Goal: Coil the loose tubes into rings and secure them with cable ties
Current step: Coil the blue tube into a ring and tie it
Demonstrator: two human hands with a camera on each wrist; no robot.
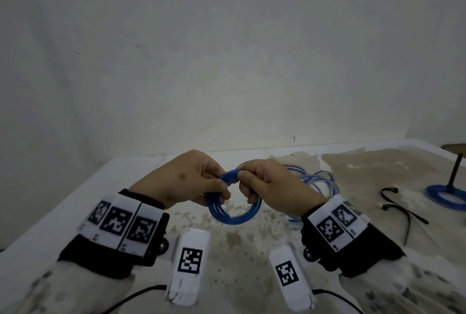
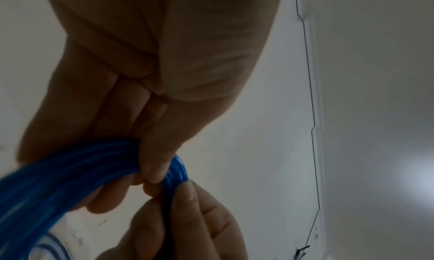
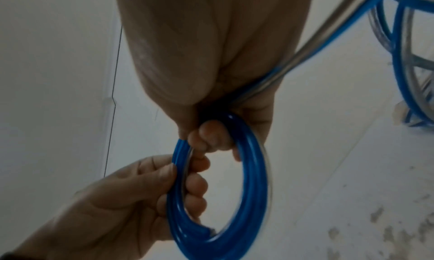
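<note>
A blue tube wound into a ring (image 1: 233, 216) hangs in the air over the table between both hands. My left hand (image 1: 201, 182) grips the ring's left side, thumb over the strands (image 2: 175, 168). My right hand (image 1: 262, 182) pinches the top of the ring (image 3: 256, 173). A loose length of the same tube (image 3: 328, 41) runs from the right hand back toward a pile of loose blue and clear tubes (image 1: 315, 180) behind it. Black cable ties (image 1: 403, 213) lie on the table to the right.
A finished blue ring (image 1: 446, 196) sits around a black upright post (image 1: 456, 168) at the right edge. The table (image 1: 106, 187) is white with a worn, stained top. A plain wall rises behind it.
</note>
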